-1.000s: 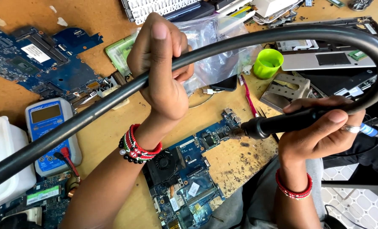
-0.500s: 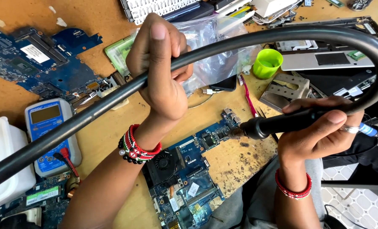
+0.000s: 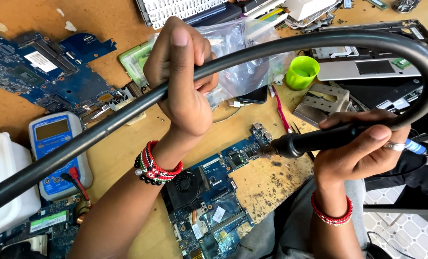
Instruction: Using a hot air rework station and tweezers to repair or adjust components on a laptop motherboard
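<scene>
left hand (image 3: 183,81): fist wrapped tight round the black hose (image 3: 281,48), mid-scene, raised above the bench (image 3: 127,144); bead bracelet on the wrist.
right hand (image 3: 362,146): I see it curled shut round the black handle (image 3: 319,139) at the near right; ring on one finger, red bracelet on the wrist.
hose: runs from the near-left edge up through my left fist, arcs far right, bends back down into the handle.
nozzle tip (image 3: 267,150): just at the far-right corner of the blue board (image 3: 214,192); touching or not, I cannot tell.
blue board: lies at the near edge of the bench, partly overhanging toward my lap; fan visible on it.
open room: a bare strip of wood between the meter (image 3: 55,153) and the blue board; scorched patch right of the board is free.
in the way: hose crosses the whole left half; clear plastic bag (image 3: 252,52) right behind my left hand.
around: green cup (image 3: 301,73) far right, red pen (image 3: 281,108) beside it, white box (image 3: 0,182) near left, keyboard (image 3: 180,9) at the far edge, opened laptop shell (image 3: 377,72) far right.
counts: hands 2, hose 1, blue circuit boards 3 in view (the second board (image 3: 46,72) far left, a third (image 3: 46,230) near left), meter 1, cup 1.
</scene>
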